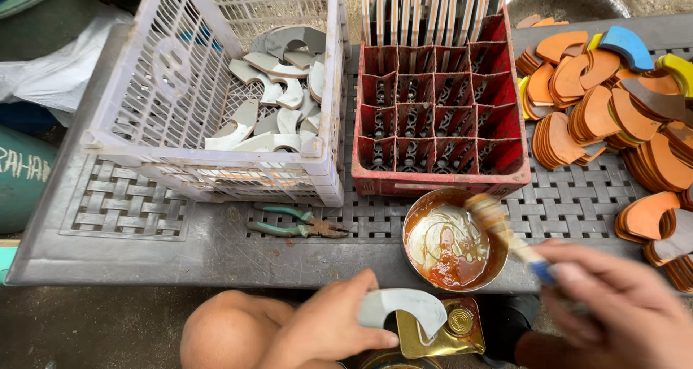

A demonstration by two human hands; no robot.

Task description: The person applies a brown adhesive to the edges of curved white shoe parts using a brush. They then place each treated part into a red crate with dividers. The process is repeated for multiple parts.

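My left hand (328, 324) grips a grey curved, C-shaped piece (404, 307) just in front of the table's near edge, above a gold metal can (440, 329) with a screw cap. My right hand (617, 307) holds a brush (505, 232) by its blue-tipped handle; the bristle end rests over a round metal bowl (451, 242) of brown glue. The brush is blurred by motion.
A white plastic crate (216, 87) at the left holds several grey curved pieces. A red divided crate (440, 109) stands behind the bowl, with flat pieces upright in its far cells. Piles of orange curved pieces (613, 116) lie at the right. Green-handled pliers (296, 223) lie on the grey table (130, 246).
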